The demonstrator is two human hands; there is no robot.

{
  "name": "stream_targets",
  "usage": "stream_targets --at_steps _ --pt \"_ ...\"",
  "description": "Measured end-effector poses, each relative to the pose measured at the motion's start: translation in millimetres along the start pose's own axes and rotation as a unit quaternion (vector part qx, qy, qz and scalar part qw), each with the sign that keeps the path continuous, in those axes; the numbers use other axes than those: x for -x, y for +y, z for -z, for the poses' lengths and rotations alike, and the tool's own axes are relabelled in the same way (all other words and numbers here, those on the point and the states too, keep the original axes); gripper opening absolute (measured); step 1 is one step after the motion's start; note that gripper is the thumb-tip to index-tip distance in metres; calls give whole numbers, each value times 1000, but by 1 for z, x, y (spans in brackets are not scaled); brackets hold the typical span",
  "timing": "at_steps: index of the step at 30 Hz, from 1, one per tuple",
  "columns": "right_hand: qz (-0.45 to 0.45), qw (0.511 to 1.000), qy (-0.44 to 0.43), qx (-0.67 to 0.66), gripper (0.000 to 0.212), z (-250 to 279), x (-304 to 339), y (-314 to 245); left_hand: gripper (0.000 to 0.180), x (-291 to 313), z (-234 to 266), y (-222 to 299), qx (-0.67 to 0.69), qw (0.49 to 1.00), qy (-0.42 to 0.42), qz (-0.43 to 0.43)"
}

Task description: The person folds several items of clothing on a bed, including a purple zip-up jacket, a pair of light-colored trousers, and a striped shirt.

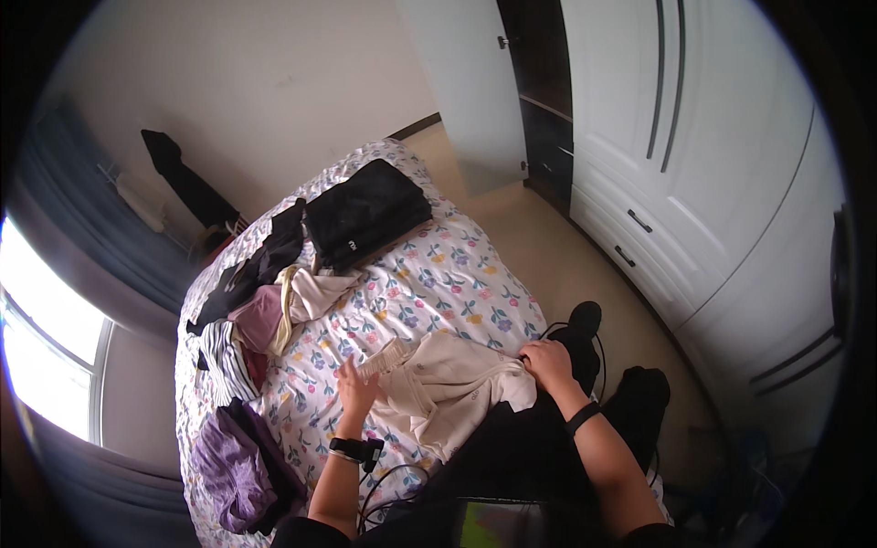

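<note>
Cream trousers [454, 384] with a gathered elastic waistband lie crumpled on the bed in front of me, partly against my lap. The waistband is toward the left. My left hand [356, 388] is beside that waistband, its fingers apart and the cloth next to the thumb side. At the opposite end, my right hand [548, 363] has its fingers closed on the edge of the cream cloth. The fingertips there are partly hidden.
A floral-sheeted bed [402, 306] bears a folded black stack [365, 210], mixed clothes [260, 315], a striped garment [228, 361] and purple clothing [233, 466]. White wardrobes [694, 183] stand right, one door [466, 100] open. A dark cable [379, 489] runs near my left forearm.
</note>
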State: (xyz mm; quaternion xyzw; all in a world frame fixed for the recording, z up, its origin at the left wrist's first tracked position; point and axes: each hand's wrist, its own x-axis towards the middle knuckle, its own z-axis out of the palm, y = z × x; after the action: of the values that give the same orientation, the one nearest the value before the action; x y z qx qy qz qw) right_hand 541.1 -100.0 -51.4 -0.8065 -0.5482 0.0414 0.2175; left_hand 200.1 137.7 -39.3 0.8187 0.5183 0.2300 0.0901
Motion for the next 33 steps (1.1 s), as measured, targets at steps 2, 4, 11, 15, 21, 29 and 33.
stream_targets --at_steps 2,4,11,15,21,29,33 --pt "11 1000 12 -12 12 -3 -1 0 68 -6 -13 -23 36 993 -72 89" --pt "8 1000 13 -10 13 -3 0 1 61 -10 -19 -25 5 992 -90 93" --pt "14 998 17 -64 14 9 3 -3 24 -29 31 27 229 969 -69 59" --pt "-95 946 -27 -308 27 30 -1 4 11 -38 121 115 455 884 -103 37" --pt "85 861 -61 -497 74 139 -10 -124 16 -33 136 205 512 831 -211 -41" --pt "-23 826 116 -552 50 108 -14 -104 28 -27 119 238 458 832 -264 -169" --pt "-28 730 20 -683 40 162 -13 -86 61 -37 100 196 287 887 -272 -239"
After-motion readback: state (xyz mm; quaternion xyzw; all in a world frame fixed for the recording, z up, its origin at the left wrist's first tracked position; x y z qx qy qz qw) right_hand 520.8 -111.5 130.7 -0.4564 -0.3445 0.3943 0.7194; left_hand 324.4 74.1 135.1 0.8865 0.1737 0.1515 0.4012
